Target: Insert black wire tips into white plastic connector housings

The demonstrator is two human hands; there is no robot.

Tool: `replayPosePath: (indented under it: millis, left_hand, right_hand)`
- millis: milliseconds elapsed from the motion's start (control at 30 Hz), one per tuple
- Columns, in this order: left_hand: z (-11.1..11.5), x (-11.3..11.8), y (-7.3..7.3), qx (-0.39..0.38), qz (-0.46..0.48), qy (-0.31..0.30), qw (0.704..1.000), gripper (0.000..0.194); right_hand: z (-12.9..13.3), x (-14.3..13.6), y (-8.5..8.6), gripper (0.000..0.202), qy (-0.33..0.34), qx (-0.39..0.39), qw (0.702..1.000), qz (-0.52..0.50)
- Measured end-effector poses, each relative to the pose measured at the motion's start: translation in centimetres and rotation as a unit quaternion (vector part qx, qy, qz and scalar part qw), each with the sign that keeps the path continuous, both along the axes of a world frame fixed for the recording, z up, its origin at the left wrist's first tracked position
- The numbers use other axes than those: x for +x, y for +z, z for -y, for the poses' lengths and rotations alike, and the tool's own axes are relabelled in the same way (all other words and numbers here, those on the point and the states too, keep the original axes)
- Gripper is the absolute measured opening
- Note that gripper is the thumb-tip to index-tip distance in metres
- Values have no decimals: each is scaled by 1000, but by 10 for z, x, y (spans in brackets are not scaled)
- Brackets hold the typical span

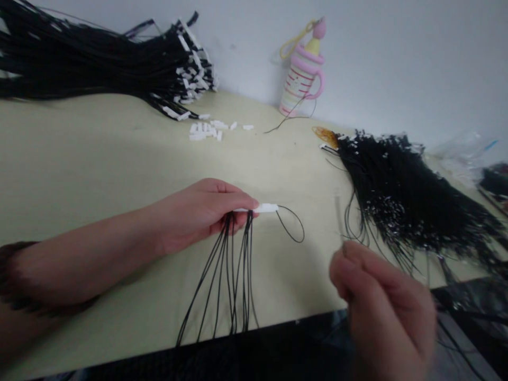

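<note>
Right hand (384, 304) pinches a thin, blurred rod (339, 214); left hand (202, 209) pinches a black-corded, white plastic strip (266, 208), lengthwise pointing rightward.

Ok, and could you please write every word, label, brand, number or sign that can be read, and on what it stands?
No text can be read.
Cup: small marks among the red lines, too blurred to read.
White piece in the left fingers: no text visible.
Bag: too blurred to tell.
</note>
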State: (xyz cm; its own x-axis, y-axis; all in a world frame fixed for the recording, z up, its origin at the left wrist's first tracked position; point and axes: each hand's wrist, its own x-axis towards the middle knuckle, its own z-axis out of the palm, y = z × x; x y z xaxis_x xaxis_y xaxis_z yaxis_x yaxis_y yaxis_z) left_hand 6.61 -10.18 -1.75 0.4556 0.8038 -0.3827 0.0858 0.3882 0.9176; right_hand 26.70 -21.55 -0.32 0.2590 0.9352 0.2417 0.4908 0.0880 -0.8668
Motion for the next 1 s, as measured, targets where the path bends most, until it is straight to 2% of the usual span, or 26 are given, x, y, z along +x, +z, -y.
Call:
replayPosePath:
  millis: [133, 233, 567, 733, 833, 1000]
  left_hand:
    - [0, 1, 1, -23, 5, 13, 1000, 22]
    - [1, 1, 1, -17, -7, 17, 1000, 22]
    - [5, 2, 0, 11, -24, 11, 1000, 24]
    - [5, 4, 1, 33, -22, 10, 999, 28]
    - [5, 3, 0, 41, -26, 8, 999, 31]
    - [5, 3, -1, 35, -26, 9, 999, 31]
  right_hand:
    - [-2, -25, -1, 40, 113, -75, 990, 34]
    - [-4, -24, 0, 40, 139, -97, 985, 38]
    - [-6, -21, -4, 39, 147, -146, 978, 36]
    - [-6, -20, -5, 38, 132, -162, 977, 35]
    - [-3, -18, -7, 36, 101, -181, 978, 14]
    - [-3, -17, -7, 37, 102, -190, 976, -7]
